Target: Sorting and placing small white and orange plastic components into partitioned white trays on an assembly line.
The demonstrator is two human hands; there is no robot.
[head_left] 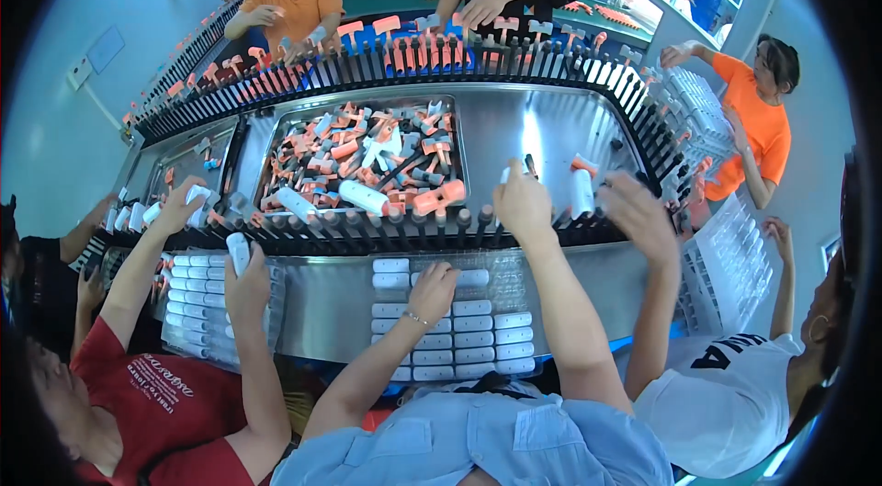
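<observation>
My left hand (434, 291), with a bracelet at its wrist, reaches down over a clear blister tray (508, 276). Its curled fingers hide whatever is under them. White rounded oblong parts (473, 309) lie in rows in the tray, and one white part (474, 277) is just right of that hand. Farther off, my right hand (524, 201) is closed above the near row of black upright pegs (441, 231). A bit of white and a dark tip show at its fingertips; what it grips is mostly covered.
A metal tray (457, 146) behind the pegs holds a heap of orange, grey and white hammer-shaped pieces (367, 151). A white-and-orange piece (582, 187) is right of my right hand. A co-worker's hand (638, 215) moves close by. Another in red (165, 394) works at left.
</observation>
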